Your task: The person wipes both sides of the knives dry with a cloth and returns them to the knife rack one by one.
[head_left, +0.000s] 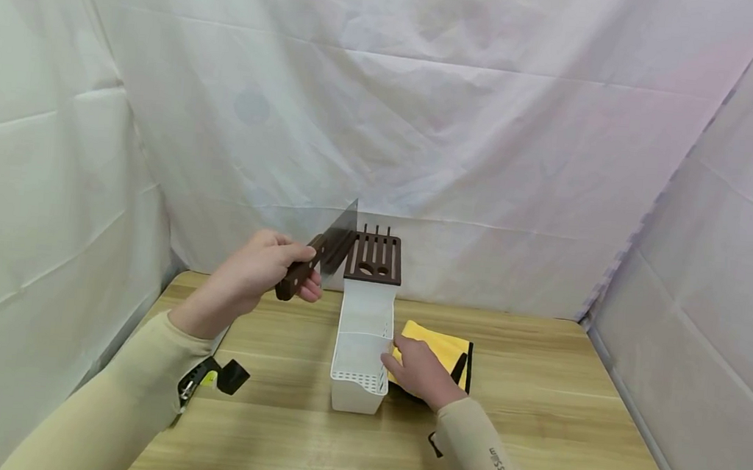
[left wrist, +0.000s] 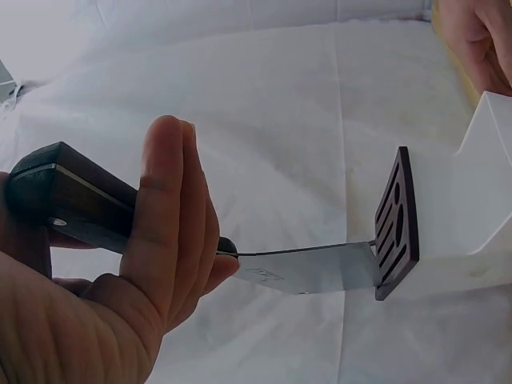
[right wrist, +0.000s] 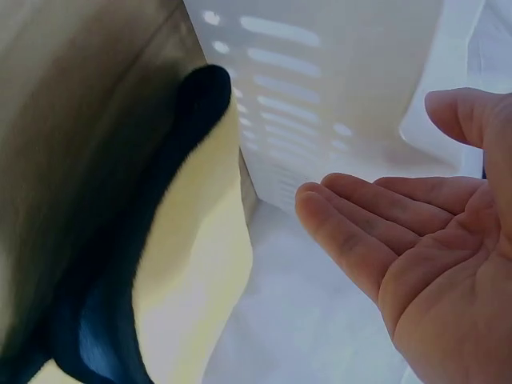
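Observation:
My left hand (head_left: 261, 266) grips a cleaver (left wrist: 88, 196) by its dark wooden handle. The cleaver's broad steel blade points away, beside the left edge of the brown slotted top (head_left: 374, 258) of a white plastic knife holder (head_left: 367, 308). In the left wrist view the blade's far end overlaps the slotted top (left wrist: 398, 224); whether it has entered a slot I cannot tell. My right hand (head_left: 419, 367) is at the holder's lower right side. Its fingers are extended and the thumb apart in the right wrist view, close to the perforated wall (right wrist: 280, 80); contact is unclear.
A yellow cloth (head_left: 437, 343) with black edging lies right of the holder on the wooden table (head_left: 523, 394). Some thin dark rods (head_left: 377, 229) stick up behind the slotted top. White sheeting (head_left: 386, 118) hangs behind and at both sides. Part of a flat object lies beneath the left forearm.

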Motion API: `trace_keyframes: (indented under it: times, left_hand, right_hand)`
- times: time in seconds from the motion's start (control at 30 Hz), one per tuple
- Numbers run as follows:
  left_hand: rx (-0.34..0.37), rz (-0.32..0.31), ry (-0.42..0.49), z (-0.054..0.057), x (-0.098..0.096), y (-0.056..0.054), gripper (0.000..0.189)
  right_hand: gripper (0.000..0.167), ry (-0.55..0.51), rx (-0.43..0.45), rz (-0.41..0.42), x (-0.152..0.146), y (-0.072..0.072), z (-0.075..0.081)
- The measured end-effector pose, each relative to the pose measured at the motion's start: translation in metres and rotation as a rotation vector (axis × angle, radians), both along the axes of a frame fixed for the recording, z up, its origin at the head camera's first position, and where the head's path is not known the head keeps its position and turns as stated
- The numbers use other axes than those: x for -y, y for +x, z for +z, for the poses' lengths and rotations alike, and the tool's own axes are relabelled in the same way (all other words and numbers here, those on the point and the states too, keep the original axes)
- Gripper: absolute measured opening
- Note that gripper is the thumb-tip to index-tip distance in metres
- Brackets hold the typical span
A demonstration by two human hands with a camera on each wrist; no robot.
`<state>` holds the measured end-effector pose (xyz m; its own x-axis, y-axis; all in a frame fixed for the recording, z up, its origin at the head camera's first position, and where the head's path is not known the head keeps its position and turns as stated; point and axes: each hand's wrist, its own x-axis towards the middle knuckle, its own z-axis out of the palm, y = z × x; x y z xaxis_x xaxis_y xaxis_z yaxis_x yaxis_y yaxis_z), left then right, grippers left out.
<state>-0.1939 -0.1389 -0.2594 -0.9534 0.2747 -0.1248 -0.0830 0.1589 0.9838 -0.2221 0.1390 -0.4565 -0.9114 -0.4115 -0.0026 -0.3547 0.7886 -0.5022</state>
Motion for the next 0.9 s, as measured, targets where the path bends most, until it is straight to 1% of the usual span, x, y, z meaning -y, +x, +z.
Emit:
trace_keyframes:
  times: [0.17,0.27,0.5,0.6,0.67,0.73,0.77,0.83,0.9]
  left_hand:
    - [-0.003,0.001,0.010,0.001,-0.003,0.000,0.037]
    - [0.001,-0.001,0.013,0.001,-0.005,-0.001,0.038]
    - [0.013,-0.011,-0.005,-0.003,-0.006,-0.003,0.039]
    - [-0.002,-0.041,-0.065,-0.002,-0.005,-0.002,0.035]
    - [-0.021,-0.059,-0.120,-0.001,-0.005,0.000,0.028]
    - [-0.066,-0.073,-0.187,0.000,-0.005,0.004,0.023]
    - [-0.090,-0.075,-0.227,0.000,-0.005,0.005,0.024]
    - [-0.142,-0.081,-0.315,0.001,-0.006,0.009,0.035]
    - [-0.226,-0.078,-0.447,0.002,-0.007,0.014,0.040]
  right_hand:
    - [0.028,0.022,0.013,-0.014,0.006,-0.001,-0.004]
    - [0.027,0.033,0.022,-0.033,0.008,-0.002,-0.006]
    - [0.020,0.018,0.018,-0.031,0.010,-0.001,-0.009]
    - [0.018,0.013,0.023,-0.039,0.011,0.000,-0.010]
    - [0.016,0.006,0.017,-0.043,0.011,0.000,-0.011]
    - [0.015,0.002,0.012,-0.044,0.011,0.001,-0.011]
    - [0.015,0.001,0.011,-0.044,0.011,0.001,-0.011]
    - [0.014,-0.002,0.006,-0.042,0.012,0.001,-0.012]
    - [0.014,-0.003,0.011,-0.047,0.012,0.001,-0.012]
